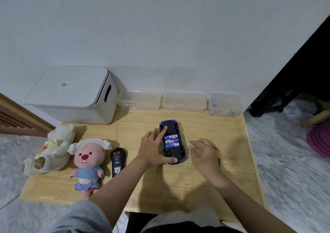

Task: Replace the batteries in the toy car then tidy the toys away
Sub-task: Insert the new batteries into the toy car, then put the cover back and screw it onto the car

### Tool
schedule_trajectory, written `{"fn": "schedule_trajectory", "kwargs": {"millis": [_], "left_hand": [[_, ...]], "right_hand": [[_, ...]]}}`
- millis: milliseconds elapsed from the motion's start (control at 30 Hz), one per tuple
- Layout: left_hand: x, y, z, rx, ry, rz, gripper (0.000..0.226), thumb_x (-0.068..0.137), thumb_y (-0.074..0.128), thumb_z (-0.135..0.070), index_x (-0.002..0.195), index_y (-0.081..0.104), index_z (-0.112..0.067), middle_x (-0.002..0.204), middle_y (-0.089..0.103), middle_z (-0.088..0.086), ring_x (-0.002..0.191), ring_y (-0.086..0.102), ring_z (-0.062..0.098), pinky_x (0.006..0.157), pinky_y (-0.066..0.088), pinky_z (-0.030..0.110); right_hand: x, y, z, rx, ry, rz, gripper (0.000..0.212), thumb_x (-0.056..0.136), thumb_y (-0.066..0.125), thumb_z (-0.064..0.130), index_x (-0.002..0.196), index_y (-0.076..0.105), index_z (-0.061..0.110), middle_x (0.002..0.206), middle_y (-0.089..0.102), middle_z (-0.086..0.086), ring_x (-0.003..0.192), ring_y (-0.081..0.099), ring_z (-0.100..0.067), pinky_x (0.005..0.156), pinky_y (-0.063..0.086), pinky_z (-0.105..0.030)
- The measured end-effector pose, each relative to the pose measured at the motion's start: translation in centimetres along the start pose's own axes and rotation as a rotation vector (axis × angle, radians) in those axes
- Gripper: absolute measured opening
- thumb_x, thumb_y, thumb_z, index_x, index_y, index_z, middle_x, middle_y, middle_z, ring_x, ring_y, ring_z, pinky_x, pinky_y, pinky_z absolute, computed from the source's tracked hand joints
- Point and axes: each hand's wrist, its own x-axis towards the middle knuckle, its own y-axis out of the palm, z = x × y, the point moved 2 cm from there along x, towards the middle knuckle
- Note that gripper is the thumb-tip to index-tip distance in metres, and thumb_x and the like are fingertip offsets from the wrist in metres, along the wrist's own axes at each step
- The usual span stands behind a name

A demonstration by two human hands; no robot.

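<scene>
Fingers (165, 130) of my left hand (151, 150) spread along the upturned toy car (172, 142), pinning it lengthwise on the surface (205, 179); my right hand (205, 155) hovers just beside it, loosely open, batteries (171, 140) exposed crosswise.

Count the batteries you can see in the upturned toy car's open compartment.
3, side by side across the toy car: far battery, middle battery, near battery. The left hand steadies the car; none looks hidden.
</scene>
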Motion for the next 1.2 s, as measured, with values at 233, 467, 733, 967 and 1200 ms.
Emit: {"fn": "schedule_trajectory", "kwargs": {"millis": [233,467,733,967,1200], "left_hand": [[0.2,0.2,0.2,-0.021,0.004,-0.009,0.126,0.039,0.052,-0.090,0.141,-0.014,-0.054,0.159,0.008,0.006,0.145,0.003,0.027,0.116,0.010,0.052],[0.3,0.4,0.3,-0.027,0.009,-0.017,0.126,0.040,0.053,-0.091,0.138,-0.018,-0.057,0.158,0.013,0.005,0.145,0.006,0.027,0.116,0.012,0.052],[0.1,0.2,0.1,-0.027,0.011,-0.010,0.127,0.040,0.053,-0.091,0.140,-0.015,-0.054,0.158,0.013,0.005,0.144,0.007,0.027,0.116,0.012,0.051],[0.0,0.0,-0.1,-0.003,0.008,0.004,0.126,0.040,0.050,-0.092,0.140,-0.016,-0.054,0.158,0.011,0.006,0.145,0.006,0.028,0.116,0.012,0.053],[-0.1,-0.4,-0.4,0.007,-0.010,0.029,0.124,0.040,0.048,-0.091,0.138,-0.019,-0.055,0.159,0.008,0.007,0.145,0.003,0.029,0.116,0.010,0.053]], "right_hand": [[-2.8,-2.7,-5.5,-0.248,0.587,-0.059,0.058,0.077,0.074,0.040,0.122,0.056,0.008,0.118,0.047,-0.012,0.098,0.057,-0.029,0.079,0.045,-0.031],[-3.0,-2.1,-5.4,-0.106,0.507,-0.093,0.037,0.067,0.084,0.025,0.091,0.059,0.013,0.099,0.055,-0.008,0.080,0.055,-0.022,0.066,0.044,-0.029],[-1.7,-3.7,-5.2,-0.005,0.481,0.037,0.026,0.079,0.075,0.012,0.104,0.068,0.008,0.095,0.071,-0.007,0.076,0.058,-0.010,0.055,0.035,-0.005],[1.6,-4.2,-0.5,0.314,0.289,0.064,0.017,0.076,0.076,0.009,0.089,0.070,0.018,0.082,0.068,-0.004,0.075,0.067,-0.014,0.063,0.057,-0.025],[5.1,-0.4,2.4,0.369,0.220,0.178,0.020,0.078,0.075,0.008,0.081,0.068,0.027,0.077,0.070,-0.001,0.072,0.068,-0.017,0.072,0.058,-0.038]]}}
